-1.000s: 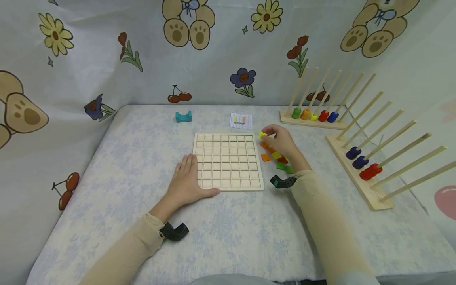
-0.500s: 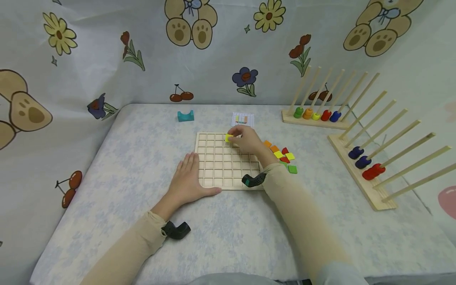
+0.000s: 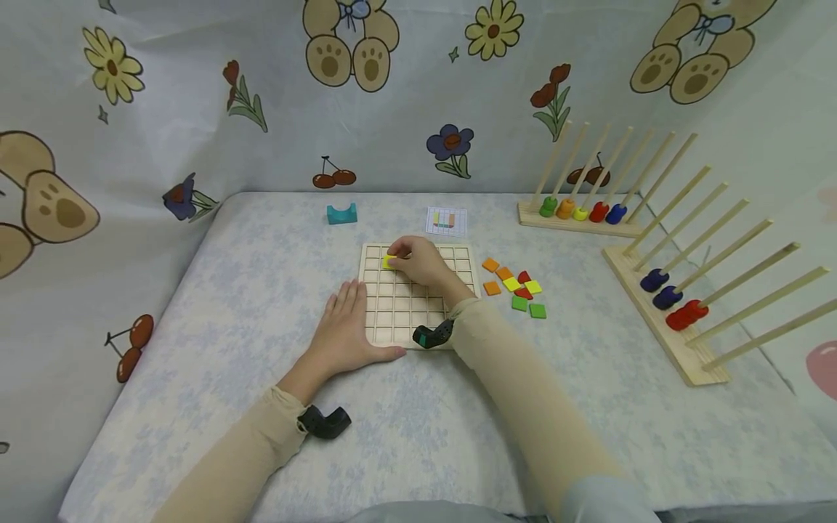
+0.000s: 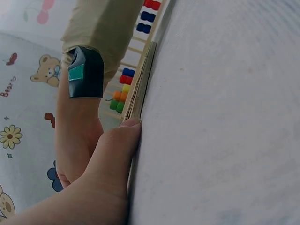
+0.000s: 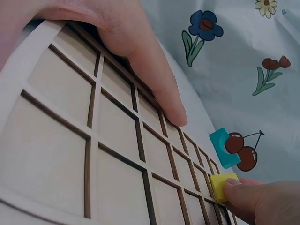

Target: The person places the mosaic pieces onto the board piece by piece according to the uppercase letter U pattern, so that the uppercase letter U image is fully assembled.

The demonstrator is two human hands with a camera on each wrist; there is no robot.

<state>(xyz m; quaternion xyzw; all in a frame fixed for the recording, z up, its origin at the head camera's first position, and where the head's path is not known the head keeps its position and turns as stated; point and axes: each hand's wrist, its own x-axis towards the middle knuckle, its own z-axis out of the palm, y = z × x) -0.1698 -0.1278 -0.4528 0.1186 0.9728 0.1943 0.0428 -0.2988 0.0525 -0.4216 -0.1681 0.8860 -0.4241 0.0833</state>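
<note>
My left hand (image 3: 343, 334) lies flat at the wooden grid board (image 3: 405, 305)'s near-left corner. Its straight fingers run along the left side and the thumb (image 4: 115, 145) touches the front edge. My right hand (image 3: 421, 263) pinches a yellow square tile (image 3: 387, 262) between thumb and fingers over the board's far-left squares. In the right wrist view, the yellow tile (image 5: 222, 187) sits low against the grid lines, under a fingertip. Whether it lies inside a square cannot be told. Right of the board are loose orange tiles (image 3: 492, 288), yellow, red and green tiles (image 3: 519, 303).
A printed pattern card (image 3: 447, 221) lies behind the board, and a teal curved block (image 3: 342, 213) at the back left. Two wooden peg stands with coloured beads are at the right: one (image 3: 575, 224) at the back, the other (image 3: 654, 319) nearer.
My right hand has carried the yellow tile leftward from the loose tiles, across the board's far rows to its far-left part. My left hand stays in place.
</note>
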